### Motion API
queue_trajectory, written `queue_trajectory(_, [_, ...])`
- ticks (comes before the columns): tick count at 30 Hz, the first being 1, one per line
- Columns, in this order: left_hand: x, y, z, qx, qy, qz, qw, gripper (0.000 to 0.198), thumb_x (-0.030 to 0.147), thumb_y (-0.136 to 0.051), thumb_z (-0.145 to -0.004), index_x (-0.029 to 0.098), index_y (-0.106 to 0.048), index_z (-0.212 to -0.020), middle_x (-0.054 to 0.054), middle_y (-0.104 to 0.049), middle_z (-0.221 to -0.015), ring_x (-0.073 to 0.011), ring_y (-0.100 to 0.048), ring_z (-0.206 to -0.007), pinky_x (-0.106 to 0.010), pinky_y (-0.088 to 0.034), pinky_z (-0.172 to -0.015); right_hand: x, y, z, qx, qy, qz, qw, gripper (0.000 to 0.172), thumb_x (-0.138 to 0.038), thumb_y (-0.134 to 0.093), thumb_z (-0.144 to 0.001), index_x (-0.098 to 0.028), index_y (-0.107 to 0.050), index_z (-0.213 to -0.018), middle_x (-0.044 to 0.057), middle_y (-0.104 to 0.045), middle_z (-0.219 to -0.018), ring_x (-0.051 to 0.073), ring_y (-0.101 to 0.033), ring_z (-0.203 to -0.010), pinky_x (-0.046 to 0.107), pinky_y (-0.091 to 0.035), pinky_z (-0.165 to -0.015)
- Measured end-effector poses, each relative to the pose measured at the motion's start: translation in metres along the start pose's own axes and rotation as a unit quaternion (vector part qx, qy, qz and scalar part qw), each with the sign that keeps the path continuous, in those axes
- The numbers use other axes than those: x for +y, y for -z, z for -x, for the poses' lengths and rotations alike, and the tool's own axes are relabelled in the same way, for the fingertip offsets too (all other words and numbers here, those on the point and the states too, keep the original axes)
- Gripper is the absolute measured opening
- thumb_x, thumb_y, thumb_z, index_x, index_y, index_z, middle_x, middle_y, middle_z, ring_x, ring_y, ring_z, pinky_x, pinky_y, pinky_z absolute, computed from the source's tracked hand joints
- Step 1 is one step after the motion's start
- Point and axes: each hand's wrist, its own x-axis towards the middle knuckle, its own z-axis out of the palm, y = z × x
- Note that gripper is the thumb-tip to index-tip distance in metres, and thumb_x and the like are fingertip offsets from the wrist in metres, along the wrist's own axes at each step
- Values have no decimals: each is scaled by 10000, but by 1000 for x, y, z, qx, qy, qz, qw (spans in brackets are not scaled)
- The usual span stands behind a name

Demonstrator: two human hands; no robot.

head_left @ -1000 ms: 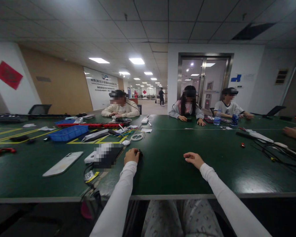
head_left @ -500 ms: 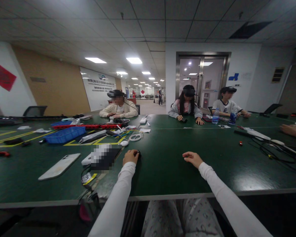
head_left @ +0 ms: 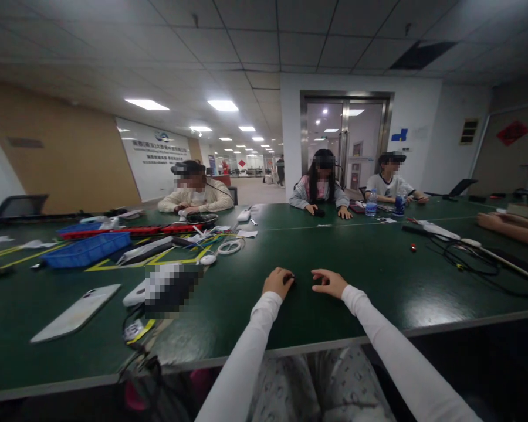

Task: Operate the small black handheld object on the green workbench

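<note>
My left hand (head_left: 279,282) is closed on a small black object (head_left: 293,281), just above or on the green table (head_left: 361,252). Fingers cover most of that object, so its kind cannot be made out. A short way to its right, my right hand (head_left: 331,283) is empty, thumb and fingers apart in a C shape facing the left hand. Farther left lie a white phone (head_left: 77,312) and a blurred-out dark and white item (head_left: 169,288).
A blue bin (head_left: 88,249), red strips, a coiled white cable (head_left: 230,246) and loose wires crowd the left. Black cables (head_left: 466,258) and a small red item (head_left: 413,248) lie right. Three people in headsets sit opposite; another person's forearms (head_left: 510,227) rest at far right.
My left hand has moved right with the small black object, closer to my right hand. My right hand has shifted slightly left. The view has turned a little to the right.
</note>
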Motion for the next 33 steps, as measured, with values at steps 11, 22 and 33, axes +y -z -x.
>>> queue_trajectory(11, [40,-26,-6,28,-56,135,989,133,215,-546,-742,187,-593,-863,-50,-582,-905,-158,-554,-876,-317,-440,-830,-11,6,0,-13,19,85,996,624,-499,-692,-603,-303,-521,-1171,17,-573,-985,133,-507,-697,315,-410,-725])
queue_trajectory(22, [39,-12,-5,81,4,222,972,184,275,-417,-830,212,-455,-999,-52,-632,-971,-145,-583,-957,-307,-422,-881,-9,6,1,-9,7,60,998,602,-461,-715,-586,-307,-539,-1141,14,-576,-1007,136,-505,-706,324,-413,-730])
queue_trajectory(33, [-22,15,-7,8,52,68,996,188,232,-440,-816,187,-505,-986,-67,-615,-992,-164,-575,-947,-299,-423,-837,10,0,-6,41,-36,-116,992,475,-477,-594,-708,-207,-562,-1097,45,-596,-927,167,-567,-807,321,-477,-720])
